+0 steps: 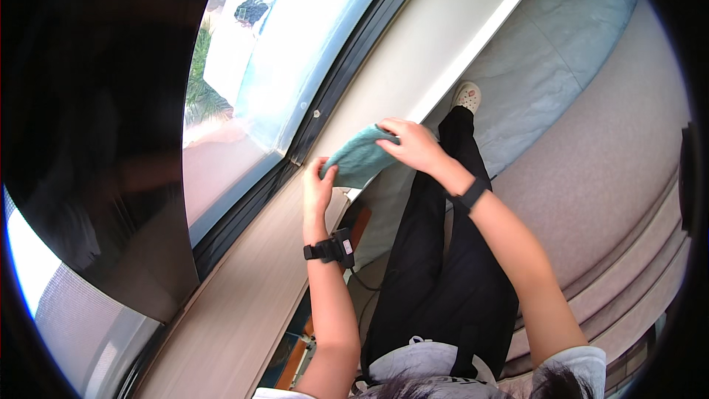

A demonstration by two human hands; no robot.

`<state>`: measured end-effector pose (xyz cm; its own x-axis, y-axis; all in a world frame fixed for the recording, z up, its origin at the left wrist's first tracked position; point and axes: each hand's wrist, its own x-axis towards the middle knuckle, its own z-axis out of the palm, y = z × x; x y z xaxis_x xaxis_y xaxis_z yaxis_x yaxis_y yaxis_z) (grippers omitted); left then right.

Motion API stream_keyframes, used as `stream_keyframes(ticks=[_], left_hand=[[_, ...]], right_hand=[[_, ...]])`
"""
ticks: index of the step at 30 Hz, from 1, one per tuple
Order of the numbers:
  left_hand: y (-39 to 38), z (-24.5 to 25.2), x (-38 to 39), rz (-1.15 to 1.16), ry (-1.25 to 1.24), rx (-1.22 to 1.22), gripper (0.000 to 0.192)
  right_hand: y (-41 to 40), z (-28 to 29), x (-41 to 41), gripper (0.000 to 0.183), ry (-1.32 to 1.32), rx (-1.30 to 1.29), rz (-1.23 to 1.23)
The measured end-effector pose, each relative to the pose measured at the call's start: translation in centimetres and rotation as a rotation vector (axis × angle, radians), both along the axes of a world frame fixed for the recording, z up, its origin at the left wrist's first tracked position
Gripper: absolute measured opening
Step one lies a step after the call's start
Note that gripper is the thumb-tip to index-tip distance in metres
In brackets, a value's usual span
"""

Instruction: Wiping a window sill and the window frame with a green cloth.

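Observation:
A folded teal cleaning cloth (363, 156) is stretched between my two hands, above the inner edge of the white window sill. My left hand (320, 188) pinches its near left corner between thumb and fingers. At its far right end, my right hand (411, 143) grips the cloth, thumb below and fingers over the top. Beneath the cloth, part of the sill (412, 61) and its front edge are hidden. Black straps circle both wrists, and the left one carries a small black device (343, 247).
A dark window frame (354, 50) with glass runs along the left. Nearer me lies a wood-grain ledge (243, 288). A beige upholstered sofa (598, 177) stands to the right. Grey marble-look floor tiles (543, 55) show beyond my shoe (467, 96). A cable (363, 285) hangs beside my left forearm.

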<state>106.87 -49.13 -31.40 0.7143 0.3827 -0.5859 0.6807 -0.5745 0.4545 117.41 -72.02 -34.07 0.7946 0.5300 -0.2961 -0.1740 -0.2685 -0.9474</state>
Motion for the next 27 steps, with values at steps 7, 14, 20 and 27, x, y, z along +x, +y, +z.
stream_keyframes(ticks=[7,14,20,27], left_hand=[[-5.7,-5.8,0.2,0.049,-0.206,0.405,0.053],[-7.7,-9.4,1.7,0.253,0.148,0.310,0.102],[-5.7,-10.2,-0.8,0.297,-0.116,0.274,0.083],[-5.9,-9.1,0.8,0.208,0.054,0.362,0.069]], right_hand=[[7.2,-4.3,-1.1,0.029,0.032,-0.143,-0.119],[4.9,-5.4,-0.9,0.042,-0.290,-0.259,-0.222],[4.9,-5.6,-4.2,0.053,-0.522,-0.053,0.185],[6.3,-6.5,-5.0,0.048,-0.576,-0.428,0.364]])
